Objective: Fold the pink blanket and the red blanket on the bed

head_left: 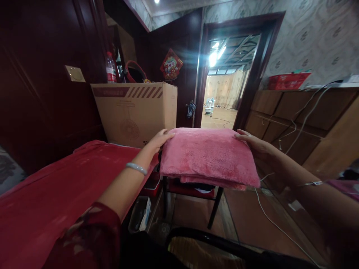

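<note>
A folded pink plush cloth [209, 155] lies level in front of me, its soft layers showing along the near edge. My left hand [163, 139] grips its far left corner, the thumb and fingers closed on the plush. At the far right corner my right hand [252, 142] holds it too, fingertips on top and the rest of the hand beside the edge. Under the cloth is a dark-legged chair with a red seat [193, 191], mostly hidden. Something dark shows between cloth and seat; whether the cloth rests on it I cannot tell.
A red-covered surface [84, 175] stretches along my left, with a big cardboard box [131, 112] behind it. On the floor stands a grey bin [139, 213]. A white cord [269, 215] runs across the tiles at right, near a wooden cabinet [291, 108]. An open doorway lies ahead.
</note>
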`<state>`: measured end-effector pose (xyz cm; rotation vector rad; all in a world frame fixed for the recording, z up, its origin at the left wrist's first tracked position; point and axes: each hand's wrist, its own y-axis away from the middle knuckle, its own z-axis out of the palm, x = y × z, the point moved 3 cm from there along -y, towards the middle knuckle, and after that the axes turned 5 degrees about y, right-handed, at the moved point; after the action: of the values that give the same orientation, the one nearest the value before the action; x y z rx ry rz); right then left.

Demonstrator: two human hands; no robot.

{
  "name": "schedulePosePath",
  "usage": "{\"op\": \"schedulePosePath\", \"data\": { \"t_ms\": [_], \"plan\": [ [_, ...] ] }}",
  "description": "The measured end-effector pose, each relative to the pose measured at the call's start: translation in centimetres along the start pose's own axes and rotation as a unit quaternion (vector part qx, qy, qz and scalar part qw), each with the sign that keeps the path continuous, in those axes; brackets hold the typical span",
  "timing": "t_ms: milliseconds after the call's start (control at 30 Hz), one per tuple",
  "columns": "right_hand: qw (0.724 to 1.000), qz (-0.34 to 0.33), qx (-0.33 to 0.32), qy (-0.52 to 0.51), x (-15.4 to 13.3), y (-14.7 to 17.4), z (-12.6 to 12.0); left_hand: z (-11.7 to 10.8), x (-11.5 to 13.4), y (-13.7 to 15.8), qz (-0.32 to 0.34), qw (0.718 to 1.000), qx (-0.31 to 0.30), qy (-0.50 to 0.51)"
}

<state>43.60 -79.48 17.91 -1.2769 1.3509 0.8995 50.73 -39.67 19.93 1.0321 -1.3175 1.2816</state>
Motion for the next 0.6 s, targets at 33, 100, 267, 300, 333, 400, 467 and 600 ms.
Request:
{"op": "schedulePosePath", "data": {
  "t_ms": [33,100,267,300,333,400,467,600],
  "plan": [
    [1.0,0.003,0.015,-0.001,0.0,0.3,0.0,-0.2,0.0,0.8,0.005,1.0,-0.005,-0.008],
    [1.0,0.007,0.022,0.012,-0.3,0.9,0.4,-0.4,-0.3,2.2,0.012,0.999,-0.027,-0.015],
    [0.999,0.004,0.025,0.045,-1.6,2.1,1.0,0.1,-1.2,4.7,0.037,0.997,-0.06,-0.018],
    [0.999,0.002,0.021,0.04,-1.8,2.3,1.0,0.2,-1.3,4.9,0.047,0.997,-0.06,-0.027],
    [0.999,0.002,0.017,0.032,-2.0,2.6,1.0,0.3,-1.3,5.0,0.059,0.996,-0.06,-0.037],
    [1.0,0.008,0.001,0.015,-2.1,3.2,1.1,0.5,-1.3,5.1,0.088,0.993,-0.061,-0.056],
    [0.999,0.015,-0.038,0.001,-2.1,4.1,1.5,0.6,-1.4,5.2,0.114,0.989,-0.065,-0.063],
    [0.993,0.003,-0.115,-0.016,-2.0,5.7,2.4,0.3,-2.4,5.4,0.107,0.993,-0.043,-0.014]
  ]
}}
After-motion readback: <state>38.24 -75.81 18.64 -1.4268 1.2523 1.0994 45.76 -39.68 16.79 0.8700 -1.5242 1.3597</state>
